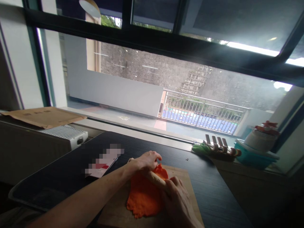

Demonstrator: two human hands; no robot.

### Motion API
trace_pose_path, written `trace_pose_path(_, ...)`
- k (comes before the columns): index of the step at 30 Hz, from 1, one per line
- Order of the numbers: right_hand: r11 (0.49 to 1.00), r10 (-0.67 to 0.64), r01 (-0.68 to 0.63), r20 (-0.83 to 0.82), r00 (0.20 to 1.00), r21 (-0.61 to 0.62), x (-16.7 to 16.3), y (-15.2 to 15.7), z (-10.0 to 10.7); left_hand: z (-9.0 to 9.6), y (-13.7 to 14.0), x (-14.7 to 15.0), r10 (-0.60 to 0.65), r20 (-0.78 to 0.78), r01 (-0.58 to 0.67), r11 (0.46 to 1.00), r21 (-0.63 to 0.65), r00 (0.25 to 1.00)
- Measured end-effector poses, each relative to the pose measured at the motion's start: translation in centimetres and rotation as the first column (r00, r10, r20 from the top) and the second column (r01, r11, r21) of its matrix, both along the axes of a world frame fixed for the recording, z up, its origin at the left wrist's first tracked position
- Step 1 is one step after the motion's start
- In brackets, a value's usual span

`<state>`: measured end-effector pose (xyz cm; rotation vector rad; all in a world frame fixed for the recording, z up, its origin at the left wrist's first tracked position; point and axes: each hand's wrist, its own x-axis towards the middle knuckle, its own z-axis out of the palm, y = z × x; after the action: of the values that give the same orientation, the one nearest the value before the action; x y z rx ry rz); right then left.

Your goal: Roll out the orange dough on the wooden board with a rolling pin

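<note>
A flattened sheet of orange dough [144, 198] with a ragged edge lies on a wooden board [190, 186]. Across its far part runs a pale wooden rolling pin [156, 180], set at a slant. My left hand [148, 160] lies over the pin's far-left part, fingers curled beyond it, close to a raised, crinkled bit of the dough. The pin's left end shows just behind my left wrist. Around the pin's near-right part my right hand [177, 193] is closed, its fingertips partly hidden. Both hands are above the dough.
The board rests on a dark table [206, 177]. A white and red leaflet [104, 166], partly pixelated, lies left. On the windowsill are a brown paper envelope [45, 116], a green cloth [200, 148], a metal rack-like item [216, 144], and a teal container [255, 156] under a white tub [260, 139].
</note>
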<state>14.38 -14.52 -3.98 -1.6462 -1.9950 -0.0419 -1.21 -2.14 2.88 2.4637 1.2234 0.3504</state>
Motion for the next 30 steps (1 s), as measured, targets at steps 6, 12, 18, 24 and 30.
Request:
trace_pose_path(6,1.0,-0.004,0.004,0.012,1.0,0.011,-0.1,-0.3,0.5,-0.4,0.2,0.7,0.007,-0.108,-0.012,0.999,-0.051,0.994)
trace_pose_path(12,1.0,0.004,-0.004,-0.002,1.0,0.02,0.0,-0.1,-0.2,2.5,1.3,-0.4,0.019,-0.005,-0.02,0.986,-0.163,1.0)
trace_pose_path(18,0.999,-0.01,0.006,-0.068,0.998,-0.05,2.1,1.9,0.1,1.4,0.4,-1.6,-0.042,-0.087,0.042,0.999,-0.003,0.995)
trace_pose_path(24,0.991,-0.126,0.133,0.191,0.973,-0.025,1.8,4.0,3.0,-2.5,1.4,0.2,0.269,-0.044,-0.242,0.918,0.315,0.962)
trace_pose_path(30,0.993,-0.097,0.078,0.255,0.962,0.084,-0.2,1.8,1.2,-4.1,-1.5,-1.9,0.182,-0.001,-0.169,0.913,0.371,0.983)
